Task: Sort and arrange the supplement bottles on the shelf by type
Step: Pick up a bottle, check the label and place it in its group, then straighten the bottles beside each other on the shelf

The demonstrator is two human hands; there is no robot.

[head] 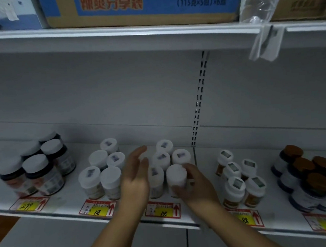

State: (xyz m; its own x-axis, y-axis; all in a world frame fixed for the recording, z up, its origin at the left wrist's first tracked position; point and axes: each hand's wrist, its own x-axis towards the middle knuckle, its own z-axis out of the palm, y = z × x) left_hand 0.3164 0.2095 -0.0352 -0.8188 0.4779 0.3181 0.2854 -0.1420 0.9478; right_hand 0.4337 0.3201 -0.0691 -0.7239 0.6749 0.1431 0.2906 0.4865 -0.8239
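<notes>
Two bare forearms reach in from the bottom edge toward the lower shelf [68,211]. The left hand [136,175] stands on edge with its fingers straight and together, holding nothing, in the gap between two clusters of white-capped bottles. The right hand [193,185] curls round the front right bottle [176,177] of the middle cluster, gripping it by the side just under the cap; motion blur smears the fingers.

That hand hides the bottle's label, and the left hand covers part of the neighbouring front bottle [156,181]. All labels are too blurred to read. The far-right group is cut off by the frame edge.

Yellow price tags [97,208] sit along the shelf lip under each group. Above, a cardboard box [140,7] with blue panels and a crumpled clear plastic bottle [259,0] rest on the upper shelf [113,33], only partly in view.

From left to right the groups are: dark jars with white lids [44,170], white bottles [103,170], the middle cluster being handled, white-capped amber bottles [239,177], and brown-lidded jars [308,178]. Each group stands upright, packed close, well apart from the next.
</notes>
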